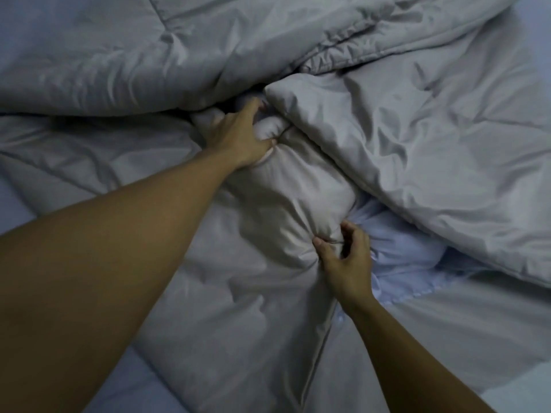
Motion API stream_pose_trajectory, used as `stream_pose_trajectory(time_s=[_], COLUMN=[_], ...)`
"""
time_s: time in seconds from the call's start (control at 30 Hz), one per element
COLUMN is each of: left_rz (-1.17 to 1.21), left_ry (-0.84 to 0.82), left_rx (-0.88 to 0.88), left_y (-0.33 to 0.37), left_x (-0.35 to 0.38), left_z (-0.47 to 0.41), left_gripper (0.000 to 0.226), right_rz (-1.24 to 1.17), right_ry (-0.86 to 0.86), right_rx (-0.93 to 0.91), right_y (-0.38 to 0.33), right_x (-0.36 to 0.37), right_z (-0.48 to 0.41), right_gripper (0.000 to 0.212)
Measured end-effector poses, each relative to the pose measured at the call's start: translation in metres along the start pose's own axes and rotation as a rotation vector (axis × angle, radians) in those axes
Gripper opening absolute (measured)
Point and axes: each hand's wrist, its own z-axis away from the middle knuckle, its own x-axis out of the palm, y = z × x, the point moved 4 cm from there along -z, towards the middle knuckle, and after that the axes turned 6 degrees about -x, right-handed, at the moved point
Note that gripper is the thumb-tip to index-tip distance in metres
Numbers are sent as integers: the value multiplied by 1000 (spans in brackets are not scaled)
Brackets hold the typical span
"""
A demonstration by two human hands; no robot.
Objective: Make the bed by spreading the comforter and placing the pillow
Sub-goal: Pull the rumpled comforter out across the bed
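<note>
A grey quilted comforter (417,138) lies crumpled in thick folds across the bed, filling nearly the whole head view. My left hand (238,132) reaches far into the middle and grips a bunched fold of the comforter, its fingertips buried in the cloth. Nearer to me, my right hand (346,257) pinches another bunch of the same fabric between thumb and curled fingers. The stretch of comforter between the two hands is puffed up and taut. No pillow is in view.
A pale blue bedsheet (408,254) shows in a gap right of my right hand, and again at the lower left (140,389) and far right edge (536,70). Heaped comforter folds rise at the back and right.
</note>
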Motion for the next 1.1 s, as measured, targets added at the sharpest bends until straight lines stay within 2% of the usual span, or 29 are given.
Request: stream_pose_trajectory(time_s=[0.1, 0.2, 0.3, 0.33, 0.43, 0.53, 0.57, 0.6, 0.67, 0.73, 0.8, 0.83, 0.87, 0.97, 1.1], left_rz=[-112, -34, 88, 114, 124, 65, 51, 60, 175, 352, 498, 547, 587, 632, 654], left_ry=[-102, -268, -307, -334, -399, -335, -316, -296, -211, -97, -3, 15, 24, 67, 169], left_rx=[34, 69, 33, 10, -68, -180, -210, -235, -276, -298, -304, -285, -252, -217, -223], left_y=[-4, -1, 0, -3, -12, -31, -40, -50, -70, -94, -118, -128, -139, -178, -245], left_x=[-6, -9, -19, -22, -35, -65, -76, -89, -117, -145, -173, -186, -199, -228, -262], left_z=[23, 58, 103, 117, 162, 201, 213, 224, 249, 276, 305, 321, 337, 385, 455], left_gripper=[52, 76, 85, 88, 120, 126, 123, 110, 57, 42, 27, 26, 36, 52, 25], right_rz=[-5, 163, 265, 301, 256, 171, 163, 141, 63, 18, 39, 73, 127, 370, 495], right_ry=[-51, -115, -259, -299, -312, -403, -439, -465, -474, -447, -492, -543, -593, -673, -761], right_rx=[3, -150, -292, -341, -458, -503, -529, -545, -498, -395, -297, -262, -247, -246, -296], right_y=[-9, -34, -58, -65, -81, -99, -104, -110, -119, -125, -126, -125, -124, -117, -109], right_x=[-4, -8, -11, -13, -26, -36, -36, -36, -32, -26, -15, -8, 0, 25, 57], right_z=[2, 14, 42, 52, 82, 109, 119, 130, 151, 171, 191, 201, 210, 240, 287], right_gripper=[37, 23, 14, 14, 26, 41, 43, 41, 38, 46, 59, 65, 67, 54, 20])
